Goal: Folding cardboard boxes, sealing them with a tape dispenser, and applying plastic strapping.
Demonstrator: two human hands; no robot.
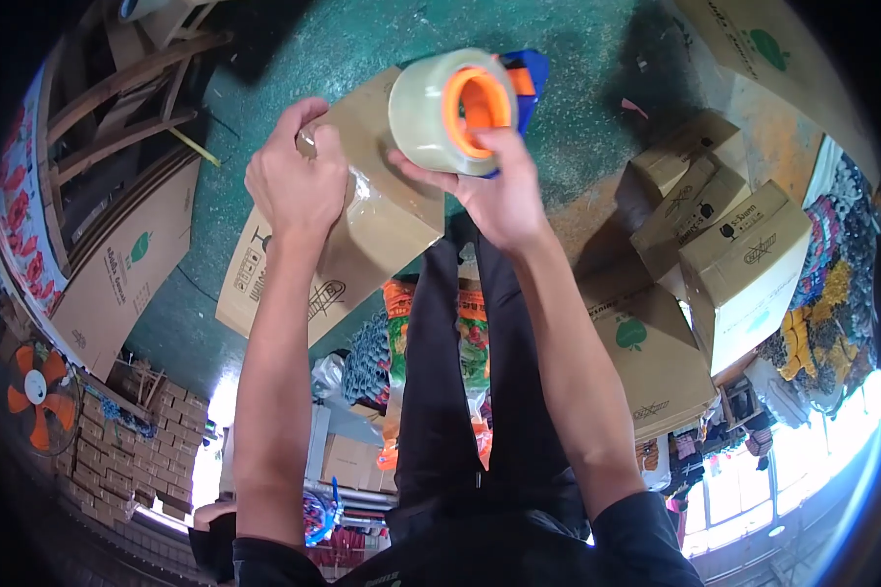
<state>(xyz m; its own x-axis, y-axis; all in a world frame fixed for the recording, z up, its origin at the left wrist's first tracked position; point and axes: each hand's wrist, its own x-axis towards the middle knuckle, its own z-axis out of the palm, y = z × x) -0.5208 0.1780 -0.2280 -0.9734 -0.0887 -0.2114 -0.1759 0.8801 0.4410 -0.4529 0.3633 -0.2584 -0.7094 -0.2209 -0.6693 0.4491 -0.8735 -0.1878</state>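
My right hand [504, 196] grips a tape dispenser [529, 83], blue with an orange hub, loaded with a wide roll of clear packing tape [421, 112]. It is held above the right side of a brown cardboard box [387, 235]. A shiny strip shows on the box's top face between my hands. My left hand [299, 181] is over the box's far left edge with its fingers curled in. Whatever those fingertips may pinch is hidden. The box lies on the green floor in front of my legs.
Several cardboard boxes [744, 264] are piled at the right. Flattened cartons [127, 264] lean at the left beside a wooden frame [127, 88]. An orange-bladed fan [37, 386] stands at the lower left. A colourful printed sack [472, 338] shows around my legs.
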